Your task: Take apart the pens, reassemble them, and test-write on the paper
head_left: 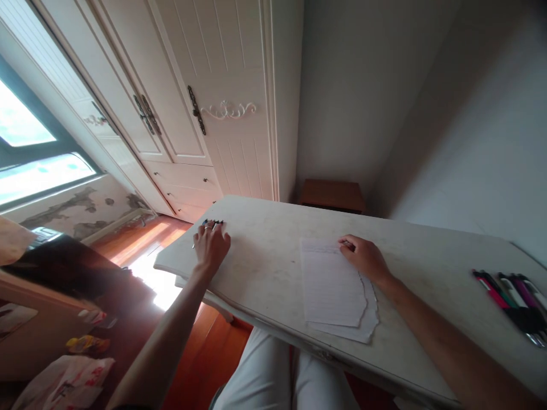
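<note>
My left hand (211, 246) lies at the far left corner of the white table (265, 267), fingers curled over a small dark pen-like object (212, 222) at the table's edge. My right hand (364, 257) rests on the upper right corner of a stack of lined paper sheets (333, 287) with torn edges, fingers curled and pressing down on the top sheet. The sheets lie flat near the table's front edge, above my lap.
Several coloured pens (510, 296) lie together at the table's right end. A white wardrobe (205, 97) stands beyond the table, a small brown cabinet (332, 195) in the corner. A window (29, 154) is at left, with bags and clutter (68, 376) on the floor.
</note>
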`<control>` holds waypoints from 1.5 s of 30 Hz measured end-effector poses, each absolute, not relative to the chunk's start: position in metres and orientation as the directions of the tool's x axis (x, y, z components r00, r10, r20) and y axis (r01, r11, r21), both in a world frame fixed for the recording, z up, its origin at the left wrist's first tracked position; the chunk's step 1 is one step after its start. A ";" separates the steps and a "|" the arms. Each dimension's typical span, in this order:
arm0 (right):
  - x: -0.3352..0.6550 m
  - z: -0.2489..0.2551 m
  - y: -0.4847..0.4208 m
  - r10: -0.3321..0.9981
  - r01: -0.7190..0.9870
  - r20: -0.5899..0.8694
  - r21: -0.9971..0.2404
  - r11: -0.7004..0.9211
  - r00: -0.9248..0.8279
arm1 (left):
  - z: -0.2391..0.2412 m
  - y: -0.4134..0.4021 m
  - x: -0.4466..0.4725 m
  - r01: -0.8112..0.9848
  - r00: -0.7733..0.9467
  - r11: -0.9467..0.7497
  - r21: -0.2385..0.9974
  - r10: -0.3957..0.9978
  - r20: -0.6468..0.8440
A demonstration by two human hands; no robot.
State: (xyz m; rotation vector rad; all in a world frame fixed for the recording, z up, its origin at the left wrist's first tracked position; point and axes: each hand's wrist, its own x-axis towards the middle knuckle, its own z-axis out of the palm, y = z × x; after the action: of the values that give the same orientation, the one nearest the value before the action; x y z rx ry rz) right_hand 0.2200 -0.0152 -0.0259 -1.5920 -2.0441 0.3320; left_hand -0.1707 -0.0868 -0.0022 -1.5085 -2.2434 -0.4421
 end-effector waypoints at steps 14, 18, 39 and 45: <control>0.223 -0.026 -0.015 0.947 0.817 0.236 -0.487 0.309 -0.217 | -0.002 -0.093 -0.189 0.940 -0.302 0.340 -0.022 0.860 0.411; 0.224 -0.026 -0.015 0.945 0.818 0.238 -0.481 0.316 -0.225 | -0.001 -0.095 -0.184 0.952 -0.245 0.298 -0.074 0.882 0.402; 0.224 -0.021 -0.017 0.934 0.757 0.264 -0.551 0.352 -0.242 | -0.005 -0.063 -0.009 0.926 0.271 -0.364 0.101 0.826 0.494; 0.227 -0.015 -0.014 0.941 0.644 0.304 -0.692 0.325 -0.149 | 0.000 -0.040 0.041 0.856 0.441 -0.517 0.012 0.742 0.504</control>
State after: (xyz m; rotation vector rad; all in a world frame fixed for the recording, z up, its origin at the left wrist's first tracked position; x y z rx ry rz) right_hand 0.2267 -0.0141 -0.0151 -1.3999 -1.8797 0.5293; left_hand 0.0406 -0.0402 0.0002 -2.4494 -1.3879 -0.6721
